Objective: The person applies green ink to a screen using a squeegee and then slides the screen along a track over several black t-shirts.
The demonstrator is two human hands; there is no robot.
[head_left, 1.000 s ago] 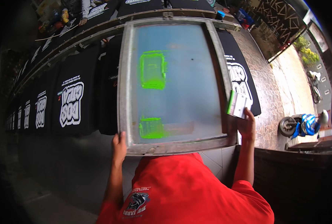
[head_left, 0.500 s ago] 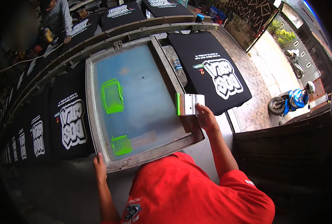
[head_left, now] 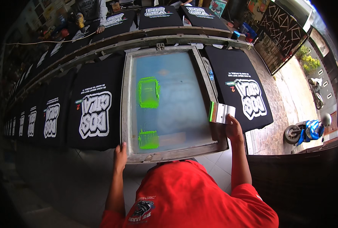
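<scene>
A wooden-edged screen printing frame (head_left: 128,102) with a pale blue mesh lies in front of me, its far edge at a metal hinge clamp (head_left: 160,46). Bright green ink (head_left: 149,140) sits on the mesh in two patches, one far and one near. At the near left corner, my left hand (head_left: 120,157) is closed around the frame's edge. My right hand (head_left: 234,131) grips a squeegee (head_left: 225,113) with a metal holder and a green-inked blade, over the frame's right rail. That hand's fingers under the holder are partly hidden.
Black T-shirts with white prints are laid out on both sides, a near one left (head_left: 95,110) and one right (head_left: 241,87). Beyond runs a long rail (head_left: 199,38), with more shirts and another person (head_left: 93,13). A blue motorcycle (head_left: 309,131) stands outside at right.
The view has swung, so the frame and shirts sit further right and look straighter. Both hands keep their hold on the frame and the squeegee.
</scene>
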